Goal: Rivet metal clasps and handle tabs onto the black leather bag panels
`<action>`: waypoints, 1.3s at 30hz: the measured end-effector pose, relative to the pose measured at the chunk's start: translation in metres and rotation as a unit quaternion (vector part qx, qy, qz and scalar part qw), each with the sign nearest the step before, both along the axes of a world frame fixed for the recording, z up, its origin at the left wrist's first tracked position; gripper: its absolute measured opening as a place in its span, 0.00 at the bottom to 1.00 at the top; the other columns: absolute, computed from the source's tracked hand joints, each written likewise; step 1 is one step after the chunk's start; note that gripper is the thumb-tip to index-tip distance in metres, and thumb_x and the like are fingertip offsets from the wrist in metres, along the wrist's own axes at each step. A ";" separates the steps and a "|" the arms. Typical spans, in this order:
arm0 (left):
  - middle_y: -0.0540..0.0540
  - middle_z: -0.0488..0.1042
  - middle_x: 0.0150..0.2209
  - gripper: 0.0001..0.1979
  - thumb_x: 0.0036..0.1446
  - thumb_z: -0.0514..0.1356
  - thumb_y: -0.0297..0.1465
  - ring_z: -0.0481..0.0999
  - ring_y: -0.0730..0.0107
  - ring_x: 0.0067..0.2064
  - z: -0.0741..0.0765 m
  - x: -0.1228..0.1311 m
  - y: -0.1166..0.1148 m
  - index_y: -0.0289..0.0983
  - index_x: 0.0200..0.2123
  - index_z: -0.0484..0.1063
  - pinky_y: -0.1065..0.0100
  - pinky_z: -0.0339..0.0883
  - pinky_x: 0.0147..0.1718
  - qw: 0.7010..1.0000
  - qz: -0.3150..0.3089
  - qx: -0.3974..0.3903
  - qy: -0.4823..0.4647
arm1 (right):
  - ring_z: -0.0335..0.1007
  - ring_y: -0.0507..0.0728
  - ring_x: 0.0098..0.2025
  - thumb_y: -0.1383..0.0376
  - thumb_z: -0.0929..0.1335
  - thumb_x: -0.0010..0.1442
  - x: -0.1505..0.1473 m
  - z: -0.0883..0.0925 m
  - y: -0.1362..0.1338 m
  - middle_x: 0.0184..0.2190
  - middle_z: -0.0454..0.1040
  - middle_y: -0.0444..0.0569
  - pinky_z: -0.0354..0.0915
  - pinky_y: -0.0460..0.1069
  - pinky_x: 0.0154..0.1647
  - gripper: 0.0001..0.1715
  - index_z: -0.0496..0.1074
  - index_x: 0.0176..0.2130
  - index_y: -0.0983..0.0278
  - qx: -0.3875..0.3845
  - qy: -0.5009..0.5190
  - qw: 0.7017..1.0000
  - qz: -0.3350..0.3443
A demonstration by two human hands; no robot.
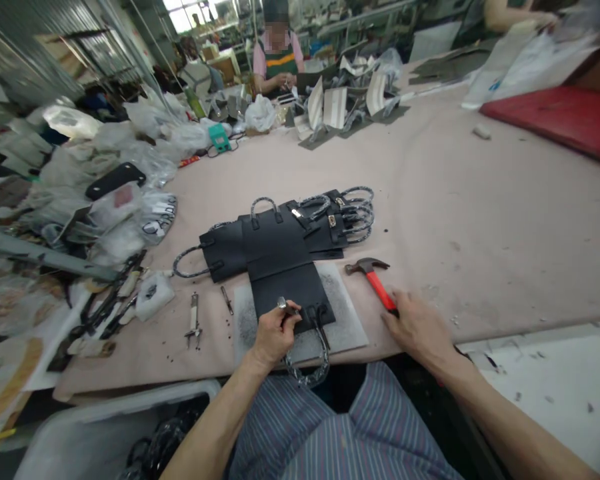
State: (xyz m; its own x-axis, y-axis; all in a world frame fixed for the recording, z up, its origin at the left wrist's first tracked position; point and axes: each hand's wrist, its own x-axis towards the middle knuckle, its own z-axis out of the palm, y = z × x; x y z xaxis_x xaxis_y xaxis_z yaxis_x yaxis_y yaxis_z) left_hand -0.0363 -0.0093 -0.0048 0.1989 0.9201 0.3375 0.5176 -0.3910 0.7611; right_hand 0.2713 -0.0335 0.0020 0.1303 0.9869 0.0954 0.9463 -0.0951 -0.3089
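My left hand (274, 335) is closed round a short metal punch (281, 303), held over the near end of a black leather bag panel (280, 287). A plastic-wrapped handle (307, 382) is attached there and hangs past the table edge. Under this end of the panel lies a speckled pale slab (350, 320). To the right, my right hand (420, 328) is wrapped round the grip of a claw hammer (377, 283) with a red handle. The hammer's head is at the slab's far right corner, apart from the panel.
More black bag panels (224, 248) with wrapped handles lie beyond. Left of the slab are calipers (194, 319) and a small metal rod (227, 300). Plastic bags (165, 133) crowd the left side. A person (279, 57) sits across the table; a red board (555, 113) lies far right.
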 end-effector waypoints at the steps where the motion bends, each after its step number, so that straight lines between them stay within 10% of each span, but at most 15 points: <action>1: 0.49 0.81 0.32 0.08 0.60 0.59 0.26 0.79 0.71 0.29 0.000 0.000 0.000 0.39 0.41 0.76 0.70 0.74 0.32 1.000 -0.001 -0.002 -0.003 | 0.70 0.65 0.41 0.64 0.66 0.59 0.008 0.000 0.000 0.38 0.72 0.58 0.66 0.59 0.42 0.10 0.70 0.41 0.65 -0.043 0.024 0.999 -0.020; 8: 0.48 0.82 0.35 0.07 0.59 0.59 0.26 0.82 0.67 0.36 -0.006 -0.001 0.001 0.39 0.40 0.75 0.68 0.75 0.38 1.000 -0.006 -0.004 -0.019 | 0.54 0.50 0.20 0.61 0.65 0.52 -0.008 0.037 0.012 0.22 0.60 0.40 0.56 0.46 0.19 0.07 0.60 0.29 0.59 -0.306 0.470 0.819 -0.121; 12: 0.48 0.82 0.34 0.07 0.59 0.60 0.25 0.83 0.66 0.36 -0.006 -0.001 0.001 0.40 0.39 0.74 0.68 0.75 0.39 1.000 -0.006 -0.010 -0.018 | 0.46 0.48 0.16 0.46 0.56 0.65 -0.038 0.090 0.005 0.21 0.55 0.36 0.46 0.45 0.15 0.21 0.61 0.35 0.59 -0.223 0.485 0.841 -0.085; 17: 0.47 0.82 0.35 0.07 0.59 0.59 0.25 0.83 0.66 0.36 -0.006 -0.001 0.001 0.40 0.39 0.74 0.68 0.75 0.39 1.000 -0.007 -0.013 -0.008 | 0.56 0.52 0.19 0.46 0.56 0.69 -0.067 0.149 -0.007 0.19 0.62 0.41 0.50 0.48 0.21 0.23 0.61 0.32 0.58 0.043 0.235 0.962 0.136; 23: 0.48 0.82 0.34 0.07 0.58 0.60 0.25 0.82 0.66 0.35 -0.010 -0.001 0.001 0.40 0.39 0.75 0.68 0.74 0.37 1.000 -0.004 -0.013 0.002 | 0.52 0.52 0.16 0.52 0.59 0.69 -0.079 0.182 -0.007 0.17 0.63 0.41 0.42 0.51 0.21 0.18 0.60 0.30 0.57 0.020 0.043 0.962 0.268; 27: 0.47 0.82 0.37 0.07 0.59 0.60 0.25 0.83 0.65 0.37 -0.012 -0.002 0.001 0.40 0.40 0.75 0.68 0.75 0.39 1.000 -0.008 -0.013 0.004 | 0.58 0.53 0.18 0.53 0.55 0.72 -0.079 0.182 -0.014 0.19 0.64 0.42 0.51 0.50 0.21 0.18 0.62 0.34 0.57 0.155 0.161 0.958 0.181; 32: 0.48 0.82 0.34 0.06 0.59 0.60 0.26 0.82 0.65 0.35 -0.013 -0.003 0.002 0.40 0.40 0.75 0.68 0.74 0.37 1.000 -0.012 -0.016 0.016 | 0.51 0.52 0.16 0.51 0.59 0.69 -0.070 0.169 -0.012 0.17 0.64 0.42 0.40 0.51 0.22 0.19 0.62 0.30 0.58 -0.026 0.022 0.965 0.260; 36: 0.47 0.82 0.36 0.07 0.60 0.60 0.26 0.82 0.65 0.37 -0.012 -0.003 0.002 0.40 0.41 0.74 0.68 0.74 0.38 1.000 -0.017 -0.010 0.013 | 0.54 0.52 0.18 0.49 0.56 0.69 -0.060 0.165 0.005 0.18 0.64 0.42 0.44 0.50 0.23 0.22 0.60 0.30 0.58 -0.014 0.070 0.983 0.170; 39: 0.47 0.81 0.36 0.07 0.60 0.60 0.26 0.82 0.65 0.37 -0.011 -0.004 0.001 0.40 0.41 0.74 0.67 0.73 0.39 1.000 -0.018 -0.016 0.013 | 0.59 0.54 0.21 0.50 0.57 0.67 -0.043 0.125 0.013 0.18 0.65 0.43 0.49 0.49 0.24 0.21 0.60 0.27 0.58 -0.062 0.098 0.985 0.124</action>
